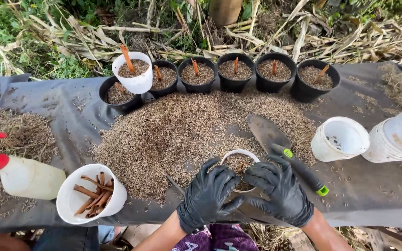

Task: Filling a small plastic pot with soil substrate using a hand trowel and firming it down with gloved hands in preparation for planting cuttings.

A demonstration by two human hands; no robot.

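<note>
We have both gloved hands round a small white pot at the near edge of the husk heap. The left hand cups its left side and the right hand its right, fingers curled over the rim and pressing down on the filling; neither hand is free. A brown stick seems to stand in the pot's middle, though our fingers hide most of it.

By our reading this is the firming step: the pot is filled and we are packing husk about the cutting. The row of black pots along the far side, each with a stick upright, shows what a finished one looks like, with one white pot at its left end.

The next move probably calls for lifting this pot level, so the stick stays upright, and carrying it over the heap. The trowel lies just right of the pot, touching our right hand. The cup of sticks sits near left, and empty white pots lie to the right.
</note>
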